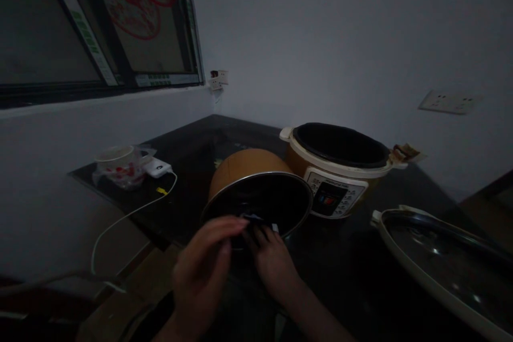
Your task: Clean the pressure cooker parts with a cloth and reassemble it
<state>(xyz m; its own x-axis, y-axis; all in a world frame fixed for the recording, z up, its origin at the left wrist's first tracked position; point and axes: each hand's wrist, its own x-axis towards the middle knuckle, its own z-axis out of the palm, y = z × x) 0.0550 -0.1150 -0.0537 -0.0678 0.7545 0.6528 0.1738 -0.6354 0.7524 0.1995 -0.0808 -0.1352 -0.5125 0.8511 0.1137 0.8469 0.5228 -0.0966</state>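
An orange inner pot (256, 187) lies tipped on its side on the dark table (192, 144), its open mouth facing me. My left hand (204, 272) is curled in front of the pot's rim, fingers bent together. My right hand (272, 259) reaches to the rim's lower edge, its fingertips pinched on a small dark item with a white bit that I cannot make out. Behind the pot stands the electric pressure cooker base (339, 171), lidless, control panel toward me.
The cooker lid (444, 262) lies at the right on the table. A white power bank (157, 168) with a white cable and a bagged bowl (118, 164) sit at the table's left corner. Window at upper left; wall sockets (447, 101) on the walls.
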